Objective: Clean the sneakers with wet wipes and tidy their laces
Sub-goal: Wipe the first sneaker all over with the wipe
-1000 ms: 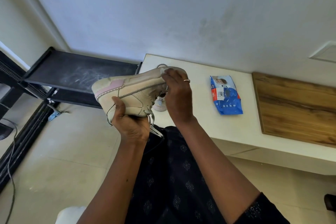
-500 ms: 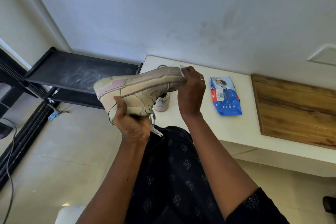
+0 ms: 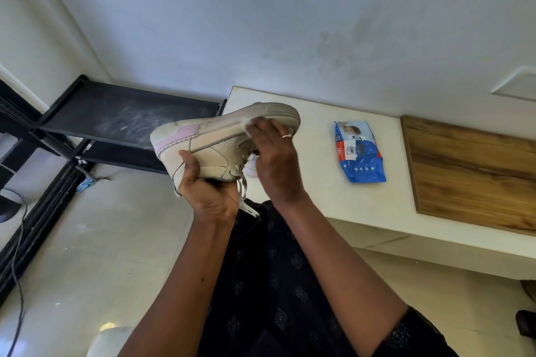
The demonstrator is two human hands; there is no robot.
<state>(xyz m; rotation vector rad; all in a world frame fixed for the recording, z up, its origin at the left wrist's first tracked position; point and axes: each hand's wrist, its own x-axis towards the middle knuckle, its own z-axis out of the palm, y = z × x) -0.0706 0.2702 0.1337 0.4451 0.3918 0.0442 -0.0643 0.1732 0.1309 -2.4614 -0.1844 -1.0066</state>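
Head view, the only view.

- The sneaker [image 3: 203, 148] is held in the air off the near left corner of the desk [image 3: 304, 197]. It is turned over, sole edge uppermost and laces [image 3: 242, 191] hanging below.
- Long axis runs left to right. The heel with the pink patch sits low on the left, the toe higher on the right.
- The left grip [image 3: 211, 191] comes up from under the sneaker at the heel end. The thumb lies on the side panel and the fingers wrap beneath, closed firmly round the shoe.
- The right grip [image 3: 272, 159] is at the toe half of the sneaker. Its fingers are curled over a wet wipe [image 3: 248, 124] and press it against the side wall just under the sole edge. Only a white corner of the wipe shows.
- A second sneaker [image 3: 251, 168] lies behind and below the held one, mostly hidden by the right grip.
- The wipes pack [image 3: 359, 152] lies flat to the right of the sneaker, well apart from it. A wooden board [image 3: 470, 171] lies further right.
- A black shelf [image 3: 124, 122] stands to the left of the sneaker, behind it.

Judgement: this is the wiping step on the first shoe, and the laces are not yet tidied. The unwiped length lies along the axis, from the right grip toward the heel. The stroke should therefore run leftward toward the left grip, which anchors that end. The right grip is the one nearer the pack if a fresh wipe is needed.
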